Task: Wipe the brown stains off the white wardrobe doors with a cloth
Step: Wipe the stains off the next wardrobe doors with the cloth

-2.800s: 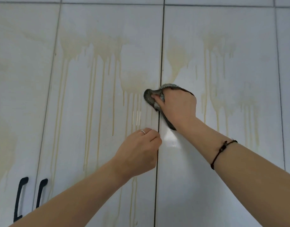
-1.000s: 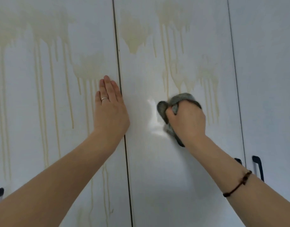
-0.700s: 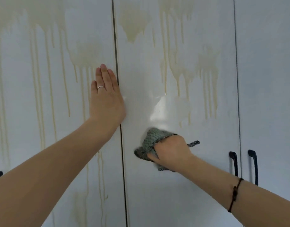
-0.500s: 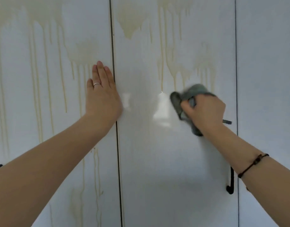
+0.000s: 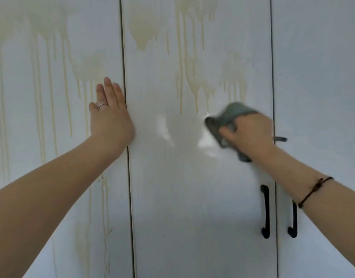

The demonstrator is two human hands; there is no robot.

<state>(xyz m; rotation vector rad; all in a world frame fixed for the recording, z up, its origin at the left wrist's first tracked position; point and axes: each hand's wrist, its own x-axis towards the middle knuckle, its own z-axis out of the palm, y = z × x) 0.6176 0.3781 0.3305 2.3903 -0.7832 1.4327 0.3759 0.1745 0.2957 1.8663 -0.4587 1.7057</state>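
Head view: left hand [image 5: 110, 119] at 9 o'clock of centre, flat on left door [image 5: 52, 157] right at the seam, fingers [image 5: 108, 90] straight, holding nothing. Right hand [image 5: 250, 133] at 3 o'clock, fingers curled round grey cloth [image 5: 229, 116], pressing it on middle door [image 5: 192, 207]; cloth motion-blurred. Stains [image 5: 194, 81] at 11–12 o'clock from cloth, lowest drips ending just beside it. More streaks down left door. Two black handles [image 5: 265, 211] at 5 o'clock, below right wrist.

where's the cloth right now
Head view, right of centre: the cloth is bunched in the right hand against the middle door, just under the brown drips.
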